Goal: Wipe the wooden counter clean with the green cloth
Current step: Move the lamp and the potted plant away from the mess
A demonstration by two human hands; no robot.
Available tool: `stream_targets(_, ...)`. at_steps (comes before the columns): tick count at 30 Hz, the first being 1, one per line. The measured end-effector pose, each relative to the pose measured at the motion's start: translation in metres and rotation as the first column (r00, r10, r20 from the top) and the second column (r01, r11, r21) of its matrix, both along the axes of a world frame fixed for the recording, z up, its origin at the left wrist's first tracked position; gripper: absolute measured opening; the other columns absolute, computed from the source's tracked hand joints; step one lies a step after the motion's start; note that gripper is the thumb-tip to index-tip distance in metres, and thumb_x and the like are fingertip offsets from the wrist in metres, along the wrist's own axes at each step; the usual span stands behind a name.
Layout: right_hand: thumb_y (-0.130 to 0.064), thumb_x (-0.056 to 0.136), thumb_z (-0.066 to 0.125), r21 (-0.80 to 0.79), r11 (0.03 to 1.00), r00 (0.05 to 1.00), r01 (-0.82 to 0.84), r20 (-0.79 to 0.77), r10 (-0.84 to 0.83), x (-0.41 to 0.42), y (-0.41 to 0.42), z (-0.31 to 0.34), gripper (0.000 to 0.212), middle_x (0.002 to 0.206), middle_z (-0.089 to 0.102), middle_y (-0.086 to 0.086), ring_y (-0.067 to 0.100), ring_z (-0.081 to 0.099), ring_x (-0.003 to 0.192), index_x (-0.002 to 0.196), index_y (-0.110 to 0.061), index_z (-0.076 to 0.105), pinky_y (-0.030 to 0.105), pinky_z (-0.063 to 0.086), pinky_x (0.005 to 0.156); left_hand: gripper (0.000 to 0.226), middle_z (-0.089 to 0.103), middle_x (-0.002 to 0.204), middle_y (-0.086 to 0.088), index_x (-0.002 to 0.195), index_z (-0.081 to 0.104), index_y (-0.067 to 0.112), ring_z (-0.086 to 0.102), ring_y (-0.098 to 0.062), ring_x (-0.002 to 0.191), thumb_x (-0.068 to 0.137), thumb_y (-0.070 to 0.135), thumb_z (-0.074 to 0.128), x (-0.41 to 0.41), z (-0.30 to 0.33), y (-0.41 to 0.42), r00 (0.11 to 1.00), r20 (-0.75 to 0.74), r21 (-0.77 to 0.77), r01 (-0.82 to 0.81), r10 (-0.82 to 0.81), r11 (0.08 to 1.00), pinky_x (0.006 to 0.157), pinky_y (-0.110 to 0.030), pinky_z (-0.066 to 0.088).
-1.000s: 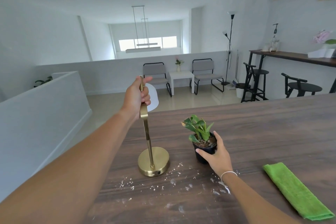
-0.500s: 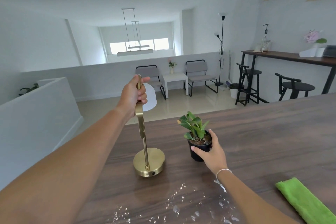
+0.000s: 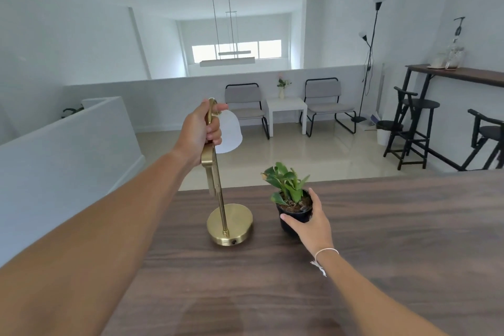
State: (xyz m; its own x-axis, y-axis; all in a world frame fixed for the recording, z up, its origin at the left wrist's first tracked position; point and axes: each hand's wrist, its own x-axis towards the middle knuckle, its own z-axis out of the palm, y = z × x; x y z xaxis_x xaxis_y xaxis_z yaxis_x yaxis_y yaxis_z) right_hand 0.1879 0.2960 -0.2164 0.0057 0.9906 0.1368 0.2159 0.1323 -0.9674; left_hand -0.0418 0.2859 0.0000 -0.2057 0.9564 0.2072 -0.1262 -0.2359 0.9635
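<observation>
Left hand (image 3: pixel 202 133) grips the tall brass lamp (image 3: pixel 218 194) by its stem. Right hand (image 3: pixel 309 222) wraps the small black potted plant (image 3: pixel 291 199), likely clearing the dark wooden desk (image 3: pixel 381 254) for wiping.

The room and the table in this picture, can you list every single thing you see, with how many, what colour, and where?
counter: one, dark brown wood, in front
lamp: one, gold with white shade, standing on the counter at left
plant pot: one, black with green leaves, on the counter right of the lamp
chairs: two, grey with black frames, by the far wall
small table: one, white, between the chairs
floor lamp: one, black with white shades, far right
stools: two, black, at right
high table: one, dark wood, far right
left hand: one, gripping the lamp stem
right hand: one, fingers round the pot
</observation>
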Motion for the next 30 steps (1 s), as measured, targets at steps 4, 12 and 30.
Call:
stream_targets(4, -0.038, 0.06, 0.082, -0.013, 1.0, 0.999, 0.019, -0.026, -0.019, -0.004, 0.014, -0.009, 0.091, 0.126, 0.054, -0.016, 0.01, 0.051, 0.119, 0.132, -0.049, 0.029, 0.026, 0.039, 0.1, 0.039, 0.027, 0.037, 0.01, 0.087, 0.064, 0.019, 0.023, -0.007, 0.033, 0.097, 0.038, 0.032, -0.002, -0.007, 0.015, 1.0, 0.009, -0.02, -0.028, 0.028, 0.999, 0.038, -0.017, 0.024)
stream_targets(12, -0.036, 0.063, 0.081, -0.013, 1.0, 0.998, 0.021, -0.053, -0.022, -0.008, 0.019, -0.012, 0.096, 0.134, 0.051, -0.015, 0.008, 0.048, 0.124, 0.137, -0.048, 0.021, 0.025, 0.035, 0.103, 0.038, 0.027, 0.038, 0.01, 0.09, 0.063, 0.019, 0.023, -0.007, 0.034, 0.097, 0.037, 0.031, -0.011, -0.014, 0.021, 0.999, 0.051, -0.022, -0.01, 0.011, 1.0, 0.038, -0.017, 0.027)
stream_targets(30, -0.045, 0.071, 0.074, -0.004, 0.999, 0.983, 0.039, 0.182, -0.037, 0.023, -0.075, 0.023, 0.099, 0.156, 0.019, -0.009, 0.014, 0.023, 0.142, 0.146, -0.035, 0.011, 0.037, 0.026, 0.112, 0.046, 0.054, 0.122, -0.003, 0.137, 0.04, 0.021, 0.05, -0.023, 0.108, 0.096, 0.041, 0.031, -0.019, -0.03, -0.075, 0.946, -0.311, -0.166, -0.148, 0.09, 0.975, 0.089, -0.038, 0.041)
